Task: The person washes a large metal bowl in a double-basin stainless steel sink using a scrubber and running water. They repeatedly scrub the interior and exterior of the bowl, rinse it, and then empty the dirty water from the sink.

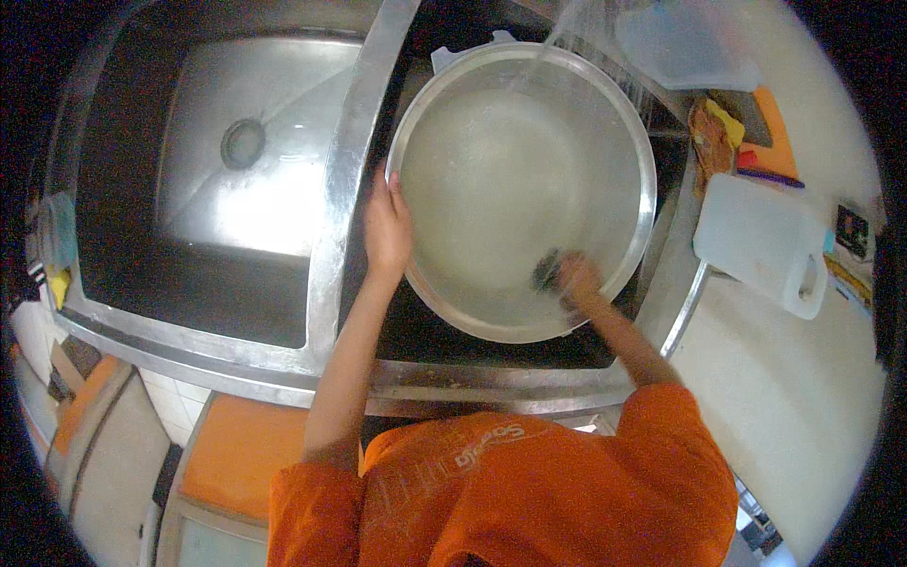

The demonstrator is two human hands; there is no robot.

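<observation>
A large round metal basin (489, 177) rests in the right-hand bay of a stainless steel sink, its inside wet and cloudy. My left hand (390, 230) grips its left rim, with the thumb at the edge. Inside the basin, near its lower right wall, my right hand (582, 276) is blurred and closed around a dark scouring pad (546, 271). Water (556, 35) sprays down over the far rim. Part of a white plastic object (443, 59) shows behind the basin.
To the left lies a second sink bowl (127, 212) with a round drain (243, 144), beyond a metal divider (354, 135). On the right counter (765, 368) are a white cutting board (758, 241), a yellow cloth or sponge (725, 124) and a translucent plastic container (684, 46).
</observation>
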